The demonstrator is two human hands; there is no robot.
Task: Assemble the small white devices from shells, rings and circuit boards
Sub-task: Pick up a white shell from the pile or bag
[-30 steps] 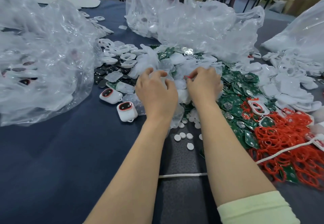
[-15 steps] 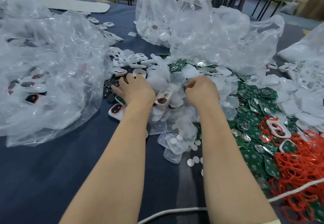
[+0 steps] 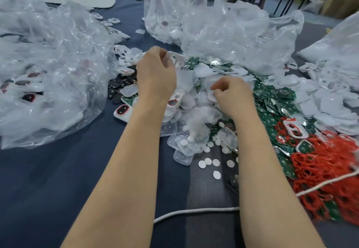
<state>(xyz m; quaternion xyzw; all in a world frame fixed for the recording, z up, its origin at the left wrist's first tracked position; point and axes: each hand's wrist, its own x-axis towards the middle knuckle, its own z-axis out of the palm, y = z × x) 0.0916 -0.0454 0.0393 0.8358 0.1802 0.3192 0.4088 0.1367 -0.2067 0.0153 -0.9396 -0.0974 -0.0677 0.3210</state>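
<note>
**A:** Shell [image 3: 178, 59] first. Where is it?

**B:** In the left grip [image 3: 155, 76]. The curled fingers pinch its near edge and hold it above the heap.

**A:** Which way does it lie?

**B:** It is tilted, with its long axis sloping from upper left to lower right. The free end points away from the grip, toward the bag [image 3: 233, 34] beyond. A cut-out shows in its broad white face. Finer detail is blurred.

**A:** And the right grip [image 3: 233, 96]?

**B:** It sits lower and nearer, knuckles up, with the fingers curled over the clear covers [image 3: 182, 156]. The thumb and forefinger meet at a pale piece, but I cannot tell whether they hold it.

**A:** What lies around the grips?

**B:** Just under the left wrist is another shell with a red ring [image 3: 175, 98]. To the left of that wrist, a finished device [image 3: 123, 111] lies flat on the surface [image 3: 58, 179], beside dark lenses [image 3: 116, 88]. Further left is a large crumpled bag [image 3: 48, 73] with more devices inside.

**A:** And on the right side?

**B:** Green boards [image 3: 275, 100] are heaped just right of the right grip. Red rings [image 3: 320, 162] are tangled beyond them, nearer the camera. White discs [image 3: 207, 161] are scattered between the forearms. A white cord [image 3: 194, 211] passes under the right forearm.
</note>
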